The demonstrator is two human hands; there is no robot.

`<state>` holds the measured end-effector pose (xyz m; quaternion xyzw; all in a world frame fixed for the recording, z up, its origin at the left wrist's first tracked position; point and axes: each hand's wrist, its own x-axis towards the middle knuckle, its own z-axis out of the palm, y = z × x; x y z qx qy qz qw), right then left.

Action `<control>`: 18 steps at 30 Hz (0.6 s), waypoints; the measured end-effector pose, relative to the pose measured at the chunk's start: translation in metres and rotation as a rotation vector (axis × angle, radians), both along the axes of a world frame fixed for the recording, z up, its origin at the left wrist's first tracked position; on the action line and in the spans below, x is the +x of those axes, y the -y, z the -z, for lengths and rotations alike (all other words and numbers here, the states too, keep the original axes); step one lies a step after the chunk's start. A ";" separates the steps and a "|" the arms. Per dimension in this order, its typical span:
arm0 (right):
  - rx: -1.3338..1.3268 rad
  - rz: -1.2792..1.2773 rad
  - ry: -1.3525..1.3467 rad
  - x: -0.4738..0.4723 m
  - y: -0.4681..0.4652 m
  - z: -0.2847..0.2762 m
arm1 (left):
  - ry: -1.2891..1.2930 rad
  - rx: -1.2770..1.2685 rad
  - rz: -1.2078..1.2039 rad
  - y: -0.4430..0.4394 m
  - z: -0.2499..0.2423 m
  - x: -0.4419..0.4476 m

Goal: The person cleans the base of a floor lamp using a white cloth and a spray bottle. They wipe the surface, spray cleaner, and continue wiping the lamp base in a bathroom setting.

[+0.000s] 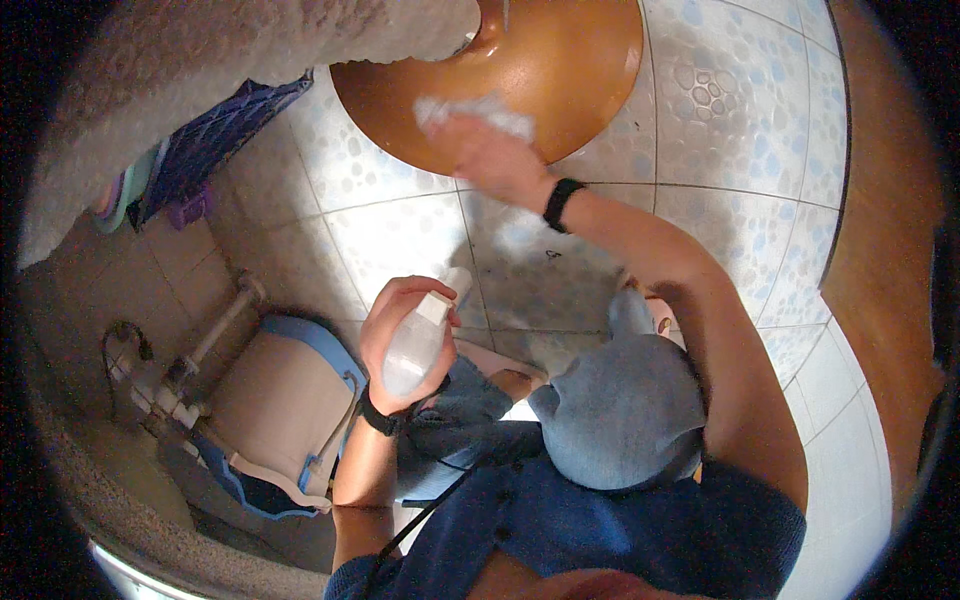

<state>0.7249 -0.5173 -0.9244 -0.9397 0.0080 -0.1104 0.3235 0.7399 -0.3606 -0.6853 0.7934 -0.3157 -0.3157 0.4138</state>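
My left hand point(384, 319) is wrapped around a white spray bottle point(417, 346), whose nozzle points away from me. Farther out, my right hand point(491, 154) presses a crumpled white cloth or wipe point(480, 114) against a glossy orange-brown rounded surface point(570, 75). It looks like the seat of a chair or stool. Motion blurs this hand and the cloth, and the hand hides part of the cloth's lower side. Both wrists wear black bands.
A pale, rough-edged slab point(247, 37) covers the upper left, hiding part of the brown surface. Below it hangs a dark blue mesh item point(217, 142). A beige, blue-rimmed bin point(281, 390) stands near white pipes point(225, 322). Pebble-patterned tiles point(397, 232) meet a brown floor point(885, 225).
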 end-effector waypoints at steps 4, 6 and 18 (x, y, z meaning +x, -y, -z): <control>0.113 -0.159 -0.010 -0.008 0.019 0.015 | 0.004 -0.001 -0.015 -0.002 0.001 0.007; 0.192 0.019 0.053 -0.007 0.087 0.041 | 0.067 0.008 -0.052 -0.007 -0.001 0.006; 0.122 -0.142 -0.041 -0.039 0.032 0.005 | 0.082 0.021 0.042 0.007 -0.010 0.004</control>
